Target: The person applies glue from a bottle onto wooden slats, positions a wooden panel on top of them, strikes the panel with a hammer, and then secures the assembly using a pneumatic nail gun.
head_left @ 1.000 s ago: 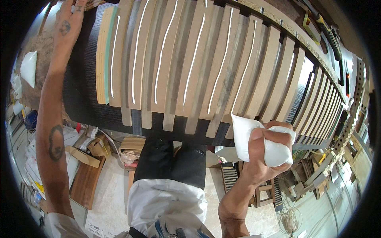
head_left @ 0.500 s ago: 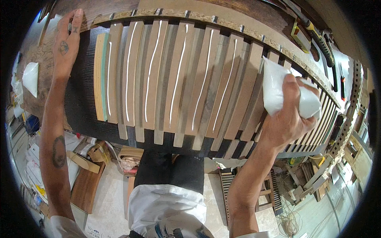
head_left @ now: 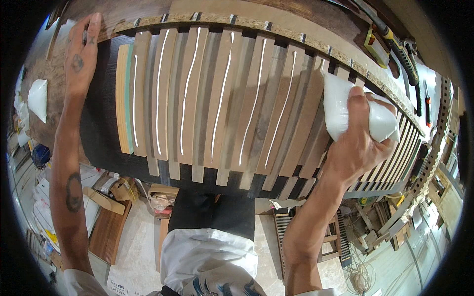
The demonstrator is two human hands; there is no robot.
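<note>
My right hand (head_left: pixel 363 133) is closed round a clear plastic bag of white glue (head_left: pixel 340 106). The bag's pointed corner is at the far part of a brown wooden slat, with a short white streak just beyond it. To its left, several slats (head_left: pixel 222 103) lie side by side, each carrying a long thin white glue line (head_left: pixel 254 103). Thinner greyish strips (head_left: pixel 199 163) fill the gaps between them. At the far left, my left hand (head_left: pixel 80 54) rests beside the black board (head_left: pixel 101 108) under the slats, fingers stretched out and slightly apart.
A speckled chipboard strip (head_left: pixel 212 19) runs along the slats' far ends. A second white bag (head_left: pixel 37 101) lies on the brown table at the left. Black-and-yellow handled tools (head_left: pixel 400 54) lie at the far right. Wooden pieces (head_left: pixel 111 232) and coiled wire (head_left: pixel 359 276) are on the floor.
My right hand and the bag have shifted slightly left. A short white streak now shows beyond the bag's tip. My left hand stays in about the same place.
</note>
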